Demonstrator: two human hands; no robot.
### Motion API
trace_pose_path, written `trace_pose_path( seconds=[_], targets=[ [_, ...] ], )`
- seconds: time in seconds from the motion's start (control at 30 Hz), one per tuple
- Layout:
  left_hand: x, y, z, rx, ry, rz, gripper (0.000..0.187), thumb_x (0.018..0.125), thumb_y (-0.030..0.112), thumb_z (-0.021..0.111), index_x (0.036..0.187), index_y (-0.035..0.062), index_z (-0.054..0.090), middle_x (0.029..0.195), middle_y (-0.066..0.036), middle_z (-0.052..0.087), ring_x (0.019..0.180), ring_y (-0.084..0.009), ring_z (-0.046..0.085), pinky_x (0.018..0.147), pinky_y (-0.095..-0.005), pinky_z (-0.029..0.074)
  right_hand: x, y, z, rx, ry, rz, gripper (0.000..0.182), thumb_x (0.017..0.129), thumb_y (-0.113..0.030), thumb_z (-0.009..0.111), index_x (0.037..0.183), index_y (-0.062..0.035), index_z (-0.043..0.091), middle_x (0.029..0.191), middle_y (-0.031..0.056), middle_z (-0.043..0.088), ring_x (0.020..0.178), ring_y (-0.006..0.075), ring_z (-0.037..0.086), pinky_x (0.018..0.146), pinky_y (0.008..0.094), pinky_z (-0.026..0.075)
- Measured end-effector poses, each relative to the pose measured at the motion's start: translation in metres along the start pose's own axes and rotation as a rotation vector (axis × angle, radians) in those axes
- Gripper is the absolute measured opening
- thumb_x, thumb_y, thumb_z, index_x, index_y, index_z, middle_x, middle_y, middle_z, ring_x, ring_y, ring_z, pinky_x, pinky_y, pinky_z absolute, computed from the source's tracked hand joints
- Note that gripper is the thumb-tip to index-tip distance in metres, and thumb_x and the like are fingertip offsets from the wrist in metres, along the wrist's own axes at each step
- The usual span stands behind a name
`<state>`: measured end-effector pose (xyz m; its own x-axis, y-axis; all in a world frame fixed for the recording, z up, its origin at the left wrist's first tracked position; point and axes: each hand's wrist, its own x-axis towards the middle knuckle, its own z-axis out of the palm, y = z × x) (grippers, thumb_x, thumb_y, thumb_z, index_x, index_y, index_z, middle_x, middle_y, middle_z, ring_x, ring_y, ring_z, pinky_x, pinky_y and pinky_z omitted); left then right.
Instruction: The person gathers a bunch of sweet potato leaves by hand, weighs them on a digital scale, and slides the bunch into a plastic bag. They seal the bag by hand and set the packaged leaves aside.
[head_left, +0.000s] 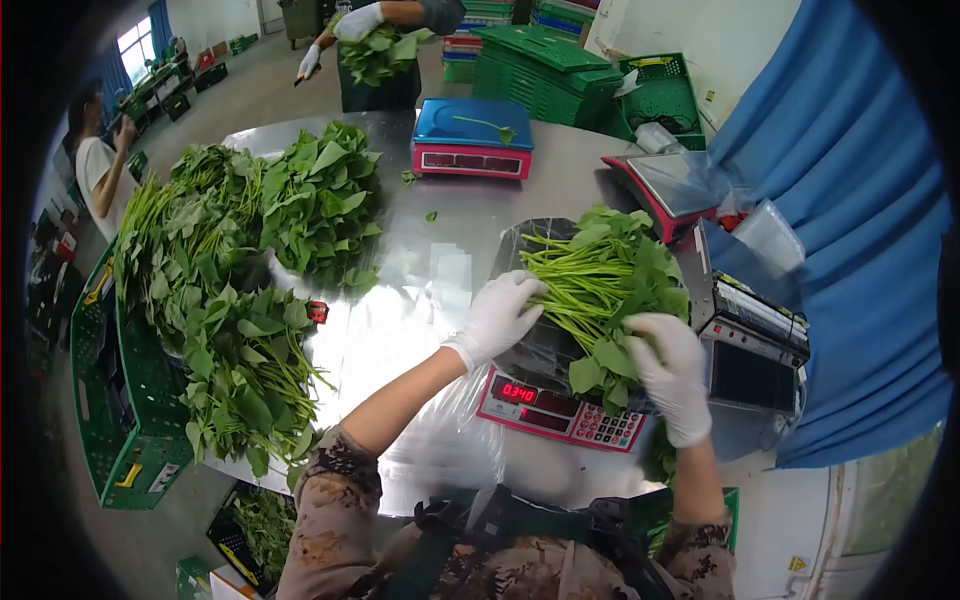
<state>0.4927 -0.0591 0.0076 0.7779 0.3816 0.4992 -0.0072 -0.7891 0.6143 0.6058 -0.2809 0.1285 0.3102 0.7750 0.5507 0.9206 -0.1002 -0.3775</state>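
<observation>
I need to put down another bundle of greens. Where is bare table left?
Bare shiny steel table lies between the big leafy pile on the left and the red scale holding greens under both gloved hands. Another strip fronts the blue-topped scale. The left side is crowded.

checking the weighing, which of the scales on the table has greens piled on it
The near scale with the lit red display, under both gloved hands, carries the bunch of greens. The blue-topped scale holds only a stray leaf.
</observation>
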Motion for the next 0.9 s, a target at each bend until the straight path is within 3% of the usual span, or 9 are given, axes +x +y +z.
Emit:
trace_pose_path(
  seconds=[0.1,0.17,0.27,0.43,0.5,0.63,0.73,0.87,0.9],
  targets=[
    [0.008,-0.009,0.01,0.015,0.016,-0.016,0.025,0.082,0.015,0.068,0.106,0.0071,0.063,0.108,-0.012,0.062,0.103,-0.0313,0.059,0.089,-0.0392,0.048,0.023,0.013,0.05,-0.365,-0.211,-0.233,0.033,0.077,-0.024,0.072,0.104,-0.0082,0.063,0.1,0.0064,0.062,0.102,0.0252,0.056,0.089,0.0381,0.042],
    [0.005,-0.014,0.01,0.024,0.015,-0.042,0.025,0.082,0.015,0.069,0.105,0.0072,0.064,0.108,-0.012,0.062,0.102,-0.0316,0.059,0.088,-0.0395,0.049,0.025,0.027,0.073,-0.522,-0.269,-0.162,0.026,0.074,-0.023,0.072,0.094,-0.0079,0.066,0.105,0.0069,0.061,0.108,0.0279,0.053,0.093,0.0421,0.039],
    [-0.004,-0.023,0.004,0.016,0.044,-0.031,0.024,0.081,0.014,0.069,0.103,0.0073,0.064,0.109,-0.012,0.062,0.103,-0.0314,0.059,0.089,-0.0394,0.049,0.022,0.051,0.084,-0.625,-0.314,-0.151,0.024,0.072,-0.022,0.072,0.091,-0.0077,0.066,0.099,0.0076,0.059,0.106,0.0274,0.053,0.093,0.042,0.04],
    [-0.006,-0.025,-0.006,-0.03,0.07,-0.096,0.024,0.082,0.016,0.066,0.105,0.0077,0.063,0.11,-0.011,0.06,0.105,-0.0315,0.057,0.09,-0.041,0.046,0.02,0.047,0.073,-0.504,-0.201,-0.244,0.016,0.074,-0.018,0.069,0.085,-0.0072,0.065,0.1,0.0062,0.061,0.108,0.0262,0.054,0.096,0.0437,0.039],
    [0.001,-0.019,-0.008,-0.043,0.147,-0.024,0.026,0.083,0.015,0.066,0.108,0.0082,0.062,0.111,-0.011,0.06,0.105,-0.0316,0.057,0.09,-0.0409,0.046,0.019,0.047,0.065,-0.478,-0.194,-0.265,0.015,0.075,-0.017,0.068,0.085,-0.0074,0.064,0.1,0.0059,0.063,0.109,0.0253,0.054,0.098,0.0442,0.038],
    [0.014,-0.016,0.005,-0.073,0.091,0.048,0.035,0.083,0.014,0.066,0.118,0.0096,0.062,0.119,-0.015,0.058,0.111,-0.0346,0.055,0.094,-0.0401,0.047,0.012,0.059,0.062,-0.458,-0.275,-0.317,0.023,0.08,-0.018,0.067,0.1,-0.0082,0.063,0.099,0.0064,0.064,0.109,0.0256,0.056,0.106,0.0466,0.034],
    [0.02,-0.017,0.016,-0.003,-0.01,0.077,0.048,0.085,0.021,0.066,0.131,0.0137,0.055,0.133,-0.02,0.05,0.124,-0.0381,0.047,0.105,-0.0436,0.039,0.008,0.061,0.057,-0.399,-0.3,-0.299,0.026,0.081,-0.019,0.067,0.104,-0.0088,0.061,0.1,0.0067,0.064,0.111,0.0269,0.055,0.109,0.0475,0.032],
    [0.028,-0.014,0.023,0.256,-0.063,0.198,0.067,0.087,0.036,0.064,0.147,0.0217,0.037,0.148,-0.026,0.031,0.139,-0.0437,0.027,0.115,-0.0502,0.022,0.006,0.049,0.05,-0.406,-0.352,-0.276,0.023,0.077,-0.019,0.07,0.098,-0.0107,0.063,0.103,0.0069,0.062,0.115,0.0283,0.053,0.108,0.0479,0.033],
    [0.032,-0.012,0.024,0.273,-0.068,0.247,0.068,0.088,0.037,0.063,0.148,0.022,0.037,0.148,-0.026,0.031,0.139,-0.0436,0.027,0.115,-0.0499,0.022,0.004,0.054,0.051,-0.403,-0.374,-0.286,0.024,0.075,-0.018,0.071,0.097,-0.0116,0.064,0.104,0.0068,0.061,0.116,0.0287,0.053,0.108,0.0484,0.033]
  ],
)
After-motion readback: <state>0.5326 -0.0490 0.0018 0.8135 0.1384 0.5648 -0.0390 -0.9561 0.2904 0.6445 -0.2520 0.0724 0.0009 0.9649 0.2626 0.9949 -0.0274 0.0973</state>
